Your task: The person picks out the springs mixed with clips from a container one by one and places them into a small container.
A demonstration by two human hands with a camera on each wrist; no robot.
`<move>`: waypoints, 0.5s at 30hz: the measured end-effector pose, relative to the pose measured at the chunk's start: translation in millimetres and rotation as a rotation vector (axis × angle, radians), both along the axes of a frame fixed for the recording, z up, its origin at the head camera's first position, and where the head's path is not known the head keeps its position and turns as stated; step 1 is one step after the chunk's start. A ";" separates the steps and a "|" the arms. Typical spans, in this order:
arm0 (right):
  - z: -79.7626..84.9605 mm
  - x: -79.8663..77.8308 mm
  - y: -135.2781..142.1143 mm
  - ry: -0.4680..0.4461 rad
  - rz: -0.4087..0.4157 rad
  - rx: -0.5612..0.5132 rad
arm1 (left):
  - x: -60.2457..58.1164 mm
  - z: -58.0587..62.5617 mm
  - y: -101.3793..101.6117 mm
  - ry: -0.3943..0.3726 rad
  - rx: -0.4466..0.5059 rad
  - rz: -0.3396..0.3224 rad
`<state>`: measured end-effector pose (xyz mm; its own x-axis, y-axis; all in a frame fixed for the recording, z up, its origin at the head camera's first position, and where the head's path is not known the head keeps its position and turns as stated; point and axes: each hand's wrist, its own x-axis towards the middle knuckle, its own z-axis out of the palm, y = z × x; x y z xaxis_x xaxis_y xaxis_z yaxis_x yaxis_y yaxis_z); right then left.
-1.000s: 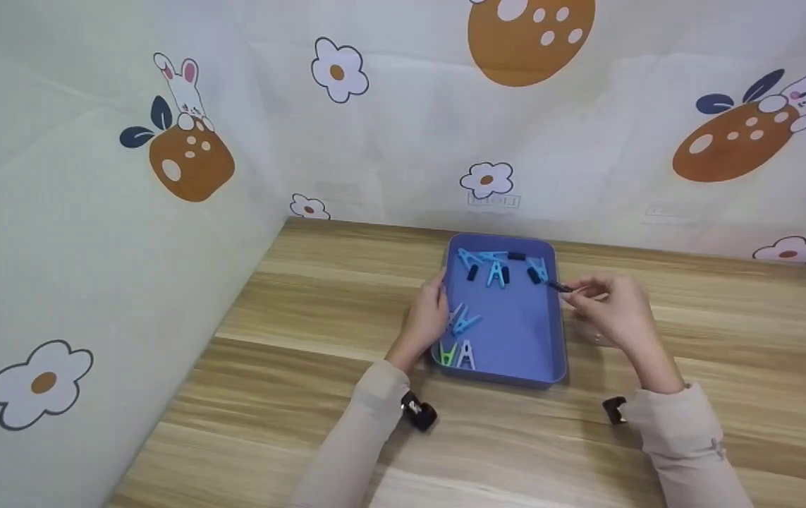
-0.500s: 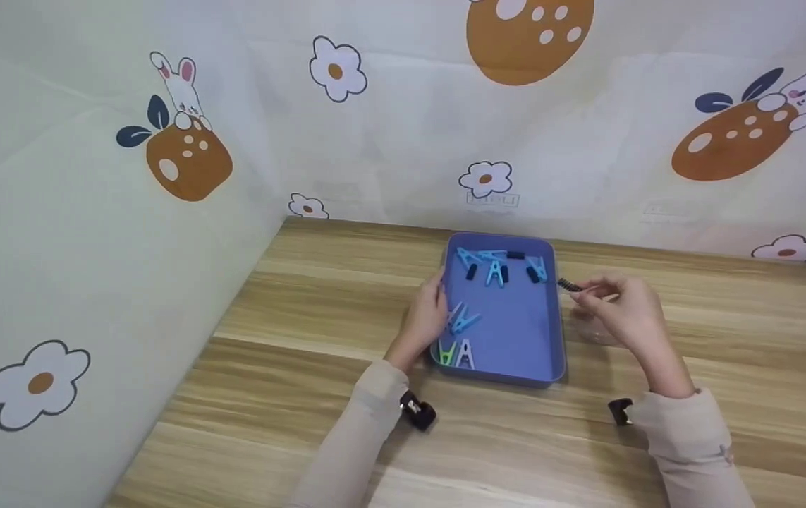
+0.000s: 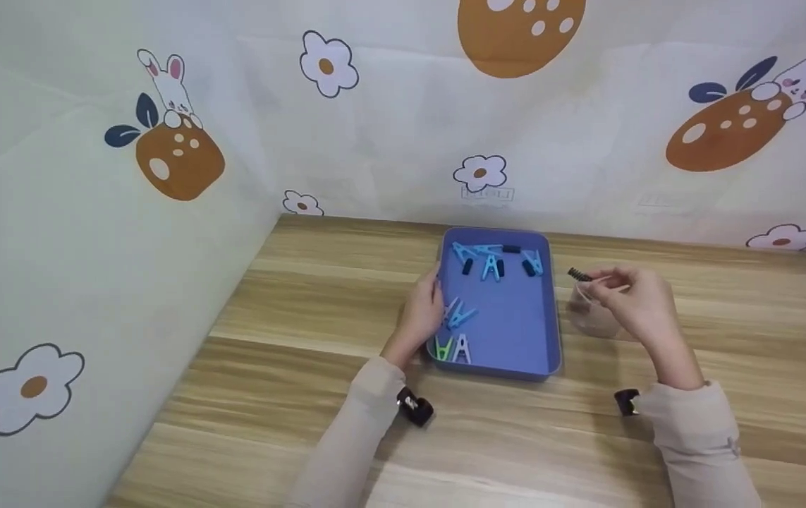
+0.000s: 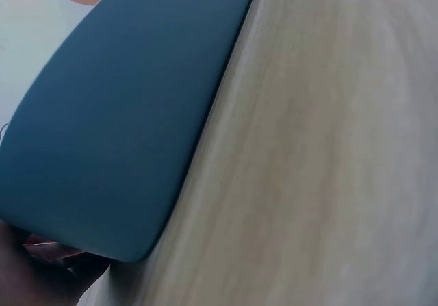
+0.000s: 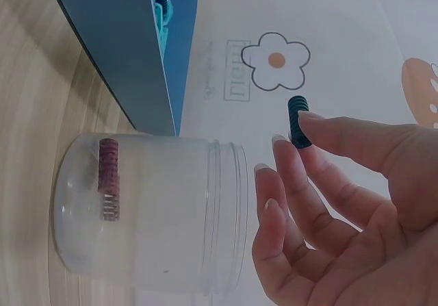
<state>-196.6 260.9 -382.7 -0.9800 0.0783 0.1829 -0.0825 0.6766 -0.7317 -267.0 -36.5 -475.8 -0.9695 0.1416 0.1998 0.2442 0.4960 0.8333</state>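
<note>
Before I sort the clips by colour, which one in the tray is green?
The clip in the tray's near left corner, just left of a pale clip. It alone is green; the others look blue or pale.

Soft, even light fills the head view, paling the near tabletop; a faint shadow falls nearside of the jar. The left wrist view is dimmer, slightly blurred, the left hand darkened.

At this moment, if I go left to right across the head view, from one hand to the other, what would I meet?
Left hand → blue tray → dark spring → right hand.
</note>
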 end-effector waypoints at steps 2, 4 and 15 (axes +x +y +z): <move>0.1 -0.3 1.1 0.000 -0.002 -0.004 | -0.2 -0.3 -0.8 0.010 -0.008 0.004; 0.1 -0.2 2.5 -0.003 -0.006 -0.007 | -0.3 -0.6 -1.1 0.016 -0.016 0.008; 0.3 0.5 13.4 -0.021 -0.030 0.002 | -1.5 -1.4 -0.8 0.004 -0.001 0.003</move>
<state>-196.1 274.3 -382.4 -0.9808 0.1074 0.1627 -0.0470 0.6797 -0.7320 -268.5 -37.3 -477.2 -0.9691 0.1393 0.2035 0.2461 0.4975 0.8318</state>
